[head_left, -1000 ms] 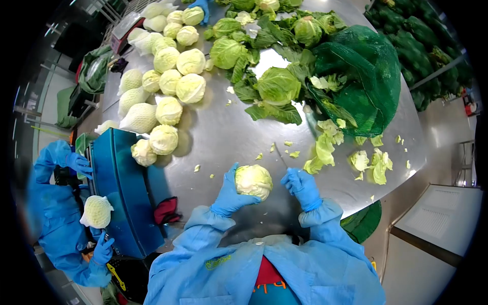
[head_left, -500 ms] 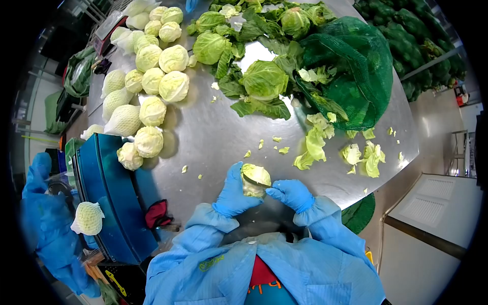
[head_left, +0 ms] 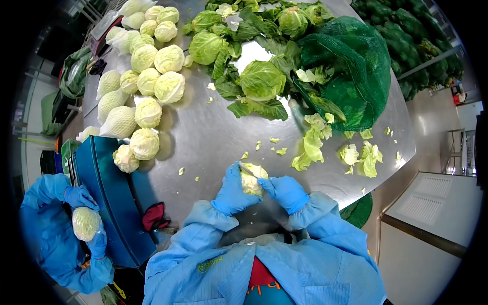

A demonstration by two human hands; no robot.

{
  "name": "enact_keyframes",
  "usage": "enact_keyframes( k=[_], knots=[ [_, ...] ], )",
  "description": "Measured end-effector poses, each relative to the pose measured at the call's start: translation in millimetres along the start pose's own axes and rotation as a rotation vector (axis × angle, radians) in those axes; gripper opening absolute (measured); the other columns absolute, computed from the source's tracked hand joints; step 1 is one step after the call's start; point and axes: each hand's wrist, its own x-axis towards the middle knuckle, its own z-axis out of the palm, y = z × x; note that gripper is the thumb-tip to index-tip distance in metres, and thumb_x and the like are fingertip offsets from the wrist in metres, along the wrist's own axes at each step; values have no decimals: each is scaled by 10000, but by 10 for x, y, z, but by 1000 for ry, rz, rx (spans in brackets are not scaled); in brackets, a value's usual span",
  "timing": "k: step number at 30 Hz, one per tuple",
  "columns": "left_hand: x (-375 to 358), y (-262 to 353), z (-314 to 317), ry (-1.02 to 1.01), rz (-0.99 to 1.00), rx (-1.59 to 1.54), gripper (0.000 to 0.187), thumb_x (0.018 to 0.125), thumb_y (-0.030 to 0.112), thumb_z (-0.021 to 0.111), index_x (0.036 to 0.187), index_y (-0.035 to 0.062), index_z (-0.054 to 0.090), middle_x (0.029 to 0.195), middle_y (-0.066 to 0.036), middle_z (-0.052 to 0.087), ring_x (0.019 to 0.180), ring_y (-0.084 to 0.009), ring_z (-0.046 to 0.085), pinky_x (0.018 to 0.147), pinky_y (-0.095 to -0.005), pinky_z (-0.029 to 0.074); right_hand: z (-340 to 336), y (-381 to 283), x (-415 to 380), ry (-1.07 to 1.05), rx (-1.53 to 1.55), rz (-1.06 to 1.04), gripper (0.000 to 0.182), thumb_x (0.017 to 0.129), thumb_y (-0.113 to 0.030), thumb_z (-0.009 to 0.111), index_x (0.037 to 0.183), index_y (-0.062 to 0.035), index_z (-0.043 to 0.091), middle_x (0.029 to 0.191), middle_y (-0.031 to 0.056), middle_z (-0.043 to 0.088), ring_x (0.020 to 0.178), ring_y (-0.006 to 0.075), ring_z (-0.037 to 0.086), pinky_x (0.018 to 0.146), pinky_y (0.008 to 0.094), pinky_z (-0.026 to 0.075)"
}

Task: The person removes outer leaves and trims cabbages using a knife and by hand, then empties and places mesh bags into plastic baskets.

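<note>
My left hand (head_left: 231, 189), in a blue glove, grips a pale trimmed cabbage (head_left: 252, 178) just above the near edge of the steel table (head_left: 213, 137). My right hand (head_left: 284, 191), also gloved, holds a knife whose blade (head_left: 247, 169) lies across the top of that cabbage. Both hands are close together in front of my chest.
Several trimmed pale cabbages (head_left: 148, 113) lie at the left of the table, some in white foam netting. Untrimmed green cabbages (head_left: 261, 80) and loose leaves sit at the back beside a green mesh sack (head_left: 351, 71). Leaf scraps (head_left: 363, 157) litter the right. A co-worker (head_left: 66, 239) at left holds a netted cabbage (head_left: 85, 222) by a blue machine (head_left: 109, 198).
My right hand brought the knife from beside the cabbage onto it and cut across its top. The co-worker turned and now holds the netted cabbage in both hands.
</note>
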Motion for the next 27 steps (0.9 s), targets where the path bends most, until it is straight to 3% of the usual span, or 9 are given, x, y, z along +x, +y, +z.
enact_keyframes(
  k=[2, 5, 8, 11, 14, 15, 18, 23, 27],
  knots=[
    [29, -59, 22, -8, -38, -96, 1039, 577, 169, 901, 1389, -9, 277, 1322, -156, 437, 1211, -248, 479, 1006, -386, 440, -116, -89, 17, -1, -33, 19, 567, 952, -595, 389, 791, -107, 627, 737, 145, 647, 702, 378, 622, 666, 479, 488],
    [61, -47, 34, -23, 7, -230, 951, 580, 151, 894, 1346, -4, 352, 1303, -148, 461, 1200, -235, 487, 995, -388, 452, -27, -21, -11, 210, -133, -56, 537, 953, -580, 409, 817, -111, 633, 728, 138, 646, 712, 374, 628, 644, 469, 490],
    [71, -37, 53, -22, -23, -207, 973, 581, 202, 894, 1364, -10, 357, 1293, -168, 475, 1183, -266, 505, 994, -416, 450, -5, 125, 92, 139, -45, -72, 476, 941, -548, 471, 812, -114, 620, 763, 137, 631, 694, 370, 594, 622, 433, 477],
    [38, -22, 42, 76, 69, 80, 1126, 558, 335, 877, 1445, -16, 277, 1296, -230, 438, 1183, -395, 476, 1025, -463, 398, 66, 207, 30, 91, 37, -126, 414, 907, -530, 567, 972, -131, 656, 814, 105, 662, 714, 331, 642, 644, 429, 508],
    [0, 215, -114, 7, 63, 123, 1100, 563, 337, 893, 1426, -16, 308, 1294, -223, 434, 1186, -352, 483, 1025, -450, 404, -83, -112, -9, 441, 340, -176, 428, 872, -426, 677, 1181, -135, 624, 979, 90, 649, 781, 284, 643, 714, 384, 523],
    [2, 153, -98, -6, 26, 83, 1066, 553, 313, 893, 1421, 17, 348, 1294, -227, 413, 1192, -364, 463, 1035, -441, 395, -142, -112, 23, 334, 355, -185, 581, 844, -353, 731, 1351, -153, 530, 1084, 82, 605, 865, 249, 632, 780, 350, 519],
    [-12, 23, -68, -12, -39, -56, 1028, 544, 290, 888, 1410, 64, 383, 1303, -236, 398, 1177, -371, 471, 1035, -425, 398, -82, 12, 117, 193, 313, -312, 644, 839, -382, 727, 1397, -170, 487, 1086, 92, 587, 895, 236, 626, 784, 336, 514],
    [18, 68, -26, 97, 169, 136, 765, 554, 338, 865, 1204, 73, 561, 1170, -181, 544, 1141, -386, 505, 950, -428, 437, -195, -93, 177, 104, -14, -269, 542, 865, -343, 682, 1348, -163, 517, 1034, 99, 601, 850, 271, 646, 756, 351, 522],
    [166, 434, -33, -21, 53, 221, 557, 623, 392, 808, 1050, 74, 643, 1057, -150, 630, 1064, -396, 558, 880, -456, 453, -28, -73, 299, 188, -184, -229, 380, 873, -329, 641, 1202, -142, 606, 980, 97, 628, 814, 304, 649, 713, 379, 529]
  ],
)
